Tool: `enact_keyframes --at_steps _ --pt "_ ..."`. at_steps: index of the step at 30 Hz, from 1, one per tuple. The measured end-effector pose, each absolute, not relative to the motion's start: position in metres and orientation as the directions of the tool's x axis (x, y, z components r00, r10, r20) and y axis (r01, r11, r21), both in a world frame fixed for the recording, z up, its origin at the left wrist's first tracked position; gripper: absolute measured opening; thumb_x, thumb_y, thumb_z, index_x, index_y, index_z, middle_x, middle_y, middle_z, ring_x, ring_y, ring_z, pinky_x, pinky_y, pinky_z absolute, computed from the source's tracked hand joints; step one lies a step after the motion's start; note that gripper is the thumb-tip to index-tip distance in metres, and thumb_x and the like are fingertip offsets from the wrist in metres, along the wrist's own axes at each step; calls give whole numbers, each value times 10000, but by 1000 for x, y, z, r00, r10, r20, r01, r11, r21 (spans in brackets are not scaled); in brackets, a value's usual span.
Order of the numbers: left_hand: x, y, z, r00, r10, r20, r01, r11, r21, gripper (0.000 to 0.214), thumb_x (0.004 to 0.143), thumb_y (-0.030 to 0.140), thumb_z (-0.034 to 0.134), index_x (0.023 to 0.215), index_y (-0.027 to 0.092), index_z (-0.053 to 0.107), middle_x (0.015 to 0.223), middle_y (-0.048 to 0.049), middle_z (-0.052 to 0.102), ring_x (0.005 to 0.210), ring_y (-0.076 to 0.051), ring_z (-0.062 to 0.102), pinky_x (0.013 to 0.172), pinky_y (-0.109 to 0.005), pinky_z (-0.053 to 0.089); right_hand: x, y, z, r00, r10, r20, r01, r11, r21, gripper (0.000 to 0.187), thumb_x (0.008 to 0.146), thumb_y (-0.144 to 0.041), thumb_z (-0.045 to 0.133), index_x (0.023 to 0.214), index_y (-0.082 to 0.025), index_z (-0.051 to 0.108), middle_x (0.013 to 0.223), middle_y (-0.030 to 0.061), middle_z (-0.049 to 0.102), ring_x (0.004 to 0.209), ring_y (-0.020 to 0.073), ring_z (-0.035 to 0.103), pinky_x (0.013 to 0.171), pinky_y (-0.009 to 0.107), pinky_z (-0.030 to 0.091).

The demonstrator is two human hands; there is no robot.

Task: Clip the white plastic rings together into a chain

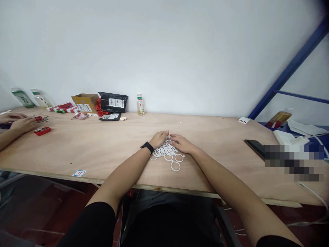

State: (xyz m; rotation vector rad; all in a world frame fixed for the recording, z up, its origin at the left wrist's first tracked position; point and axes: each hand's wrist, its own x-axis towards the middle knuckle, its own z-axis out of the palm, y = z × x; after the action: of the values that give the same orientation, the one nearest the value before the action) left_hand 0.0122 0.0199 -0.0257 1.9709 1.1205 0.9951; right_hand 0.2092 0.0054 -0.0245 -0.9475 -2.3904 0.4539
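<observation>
A loose heap of white rings [164,150], each with a small knob or tab, lies on the wooden table in front of me. Several rings overlap, and a single one rests at the near edge of the heap. My left hand [158,139], with a black watch on its wrist, lies along the heap's far left side, fingers stretched out together. Over the far right side of the rings reaches my right hand [181,143], fingers extended and touching them. Both hands' fingertips come close together behind the heap. Some rings are hidden beneath the fingers.
At the left, another person's hands [23,124] work near a red object [42,131]. Along the wall stand an open cardboard box [86,103], a black mailing bag [113,102] and a drink bottle [140,104]. A phone [254,148] and white power strip [244,120] lie right.
</observation>
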Motion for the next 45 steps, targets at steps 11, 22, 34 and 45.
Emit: enact_keyframes --at_steps 11,22,34,45 --pt "7 13 -22 336 892 302 317 -409 856 615 914 623 327 958 120 678 985 -109 714 914 -208 648 828 -326 498 211 4 -18 -465 760 453 611 646 -457 217 864 -265 551 950 -247 750 1149 91 682 1089 260 613 974 449 444" --pt "4 -2 -7 499 757 421 521 -651 552 296 883 391 532 950 173 721 937 -64 724 852 -175 644 800 -288 481 217 2 -14 -491 739 462 597 671 -439 63 706 -174 653 709 -215 701 1114 88 671 1052 254 609 955 426 437" --pt "9 -1 -10 563 755 336 646 -656 390 219 813 339 611 909 200 749 837 -32 718 780 -159 623 751 -251 450 219 2 -13 -476 751 456 641 652 -404 75 725 -224 674 788 -210 713 1105 92 669 1057 260 593 941 437 442" --pt "10 -3 -8 502 806 313 712 -590 380 257 788 301 572 956 208 743 872 -40 716 802 -178 637 771 -272 467 214 5 -22 -500 736 456 618 673 -407 39 751 -237 679 754 -216 712 1077 79 674 1048 240 603 953 413 427"
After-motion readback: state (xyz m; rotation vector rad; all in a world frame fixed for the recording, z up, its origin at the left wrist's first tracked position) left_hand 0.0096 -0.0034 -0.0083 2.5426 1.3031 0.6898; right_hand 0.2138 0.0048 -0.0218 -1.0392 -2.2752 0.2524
